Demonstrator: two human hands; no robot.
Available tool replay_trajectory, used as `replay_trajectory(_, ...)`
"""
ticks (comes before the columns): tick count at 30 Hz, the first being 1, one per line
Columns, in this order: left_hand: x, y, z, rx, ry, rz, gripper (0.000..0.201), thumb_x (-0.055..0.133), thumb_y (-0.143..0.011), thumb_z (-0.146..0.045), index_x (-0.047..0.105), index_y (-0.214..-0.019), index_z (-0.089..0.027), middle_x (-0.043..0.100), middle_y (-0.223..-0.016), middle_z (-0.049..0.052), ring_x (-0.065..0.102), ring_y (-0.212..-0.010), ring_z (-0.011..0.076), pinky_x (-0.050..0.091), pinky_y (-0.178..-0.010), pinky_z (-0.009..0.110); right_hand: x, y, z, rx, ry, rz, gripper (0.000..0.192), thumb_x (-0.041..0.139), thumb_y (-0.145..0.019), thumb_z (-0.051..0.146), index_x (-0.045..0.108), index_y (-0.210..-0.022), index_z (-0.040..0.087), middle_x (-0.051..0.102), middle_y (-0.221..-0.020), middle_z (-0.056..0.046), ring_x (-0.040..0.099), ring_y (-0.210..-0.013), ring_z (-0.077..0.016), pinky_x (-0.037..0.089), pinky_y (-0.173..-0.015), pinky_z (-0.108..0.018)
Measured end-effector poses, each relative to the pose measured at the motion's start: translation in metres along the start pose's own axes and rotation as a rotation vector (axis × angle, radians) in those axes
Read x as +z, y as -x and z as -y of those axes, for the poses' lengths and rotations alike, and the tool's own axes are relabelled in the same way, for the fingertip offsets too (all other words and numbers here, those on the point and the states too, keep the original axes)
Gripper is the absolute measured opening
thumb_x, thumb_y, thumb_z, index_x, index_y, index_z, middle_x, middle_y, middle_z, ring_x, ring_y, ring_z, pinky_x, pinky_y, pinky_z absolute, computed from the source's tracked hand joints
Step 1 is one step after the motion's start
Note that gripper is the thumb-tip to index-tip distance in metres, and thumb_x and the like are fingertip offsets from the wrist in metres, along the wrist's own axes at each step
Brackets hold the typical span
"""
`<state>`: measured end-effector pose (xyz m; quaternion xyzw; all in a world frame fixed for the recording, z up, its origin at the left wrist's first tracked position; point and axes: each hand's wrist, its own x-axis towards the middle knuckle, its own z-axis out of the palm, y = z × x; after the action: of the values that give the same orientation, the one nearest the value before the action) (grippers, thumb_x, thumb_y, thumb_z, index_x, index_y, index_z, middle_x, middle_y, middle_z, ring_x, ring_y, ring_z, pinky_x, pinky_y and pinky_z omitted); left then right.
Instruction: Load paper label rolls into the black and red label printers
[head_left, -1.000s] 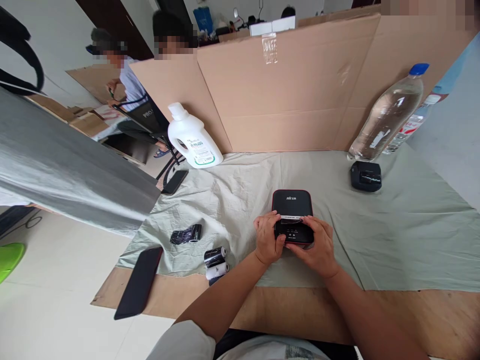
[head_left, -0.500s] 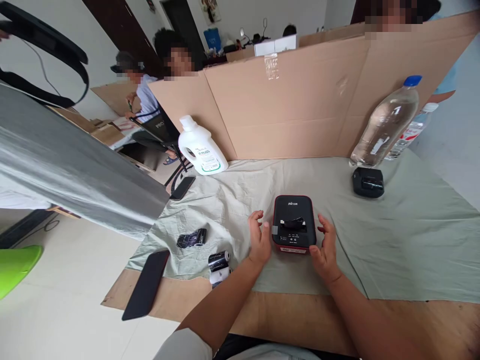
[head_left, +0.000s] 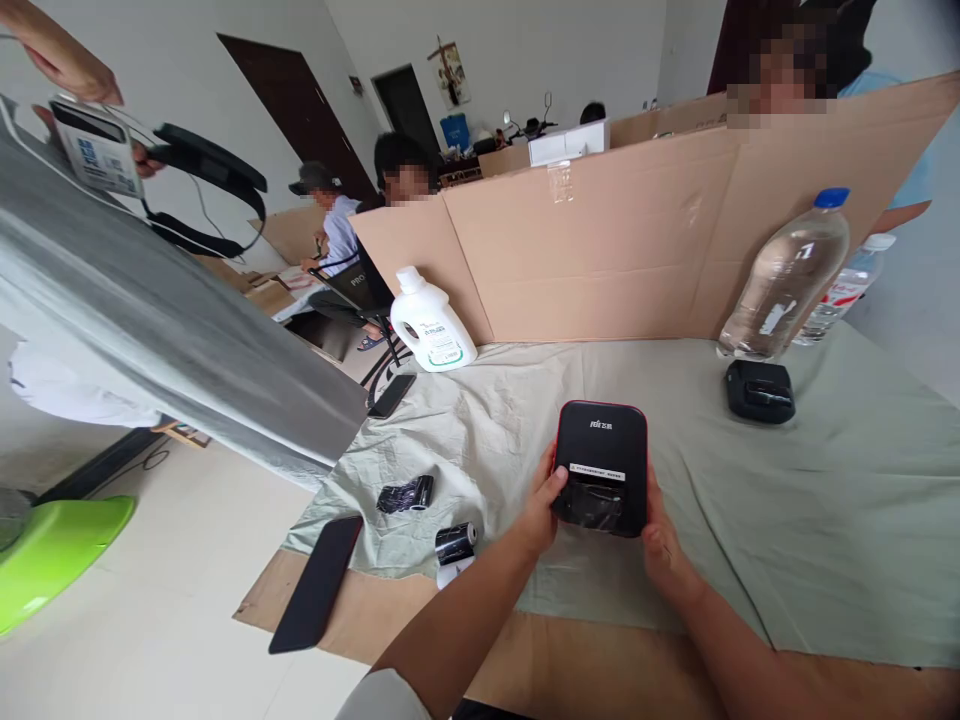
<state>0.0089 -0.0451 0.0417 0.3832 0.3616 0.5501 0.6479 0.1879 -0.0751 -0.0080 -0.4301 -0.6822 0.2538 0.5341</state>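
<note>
Blue-capped bottle (head_left: 795, 265) holds clear liquid (head_left: 769, 310); left hand (head_left: 541, 508) and right hand (head_left: 664, 548) grip black device (head_left: 602, 445).

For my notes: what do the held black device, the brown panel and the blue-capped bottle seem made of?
Black device: probably matte plastic, given its dull, smooth top. Brown panel: dull cardboard, judging by its color and straight fold creases. Blue-capped bottle: likely glossy clear plastic, with highlights and see-through walls.

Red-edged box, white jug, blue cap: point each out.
Red-edged box (head_left: 602, 447): head view, middle of its black face.
White jug (head_left: 435, 328): head view, front of its body.
Blue cap (head_left: 832, 198): head view, its side.
</note>
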Motion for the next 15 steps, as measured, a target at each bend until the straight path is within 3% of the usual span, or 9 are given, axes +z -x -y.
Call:
replay_trajectory(3,-0.013,-0.019,-0.006,-0.096,0.132,-0.109,0.047,0.067,-0.078,-0.047,0.065,-0.116,-0.019,0.07,-0.117,0.008,0.062,-0.115,0.0298,0.045,-0.104,0.046,0.002,0.002,-0.002,-0.014,-0.016,0.063,0.076,0.017,-0.094,0.066,0.008,-0.156,0.024,0.019,-0.162,-0.01,0.026,-0.147,-0.0305,0.04,-0.112,-0.05)
replay_trajectory(7,-0.051,-0.066,-0.034,-0.179,0.202,-0.282,0.027,0.067,-0.075,-0.038,0.068,-0.093,-0.019,0.075,-0.088,0.005,0.071,-0.092,0.0283,0.053,-0.09,0.046,0.004,0.004,-0.01,0.014,0.026,0.052,0.069,0.025,-0.096,0.06,0.013,-0.155,0.026,0.027,-0.159,-0.01,0.034,-0.143,-0.0295,0.047,-0.104,-0.053)
replay_trajectory(11,-0.097,-0.129,-0.083,-0.162,0.177,-0.441,0.031,0.066,-0.078,-0.034,0.064,-0.102,-0.015,0.075,-0.081,0.008,0.072,-0.084,0.03,0.056,-0.082,0.048,0.005,0.005,-0.016,0.041,0.073,0.019,0.061,0.032,-0.097,0.052,0.02,-0.154,0.03,0.037,-0.154,-0.01,0.045,-0.135,-0.0288,0.053,-0.095,-0.054)
replay_trajectory(15,-0.137,-0.174,-0.125,-0.048,0.177,-0.588,0.034,0.065,-0.08,-0.023,0.06,-0.112,-0.013,0.074,-0.078,0.006,0.072,-0.075,0.0253,0.057,-0.08,0.044,0.006,0.005,-0.017,0.021,0.102,0.043,0.06,0.036,-0.097,0.047,0.022,-0.153,0.031,0.04,-0.152,-0.01,0.046,-0.134,-0.0288,0.055,-0.092,-0.052)
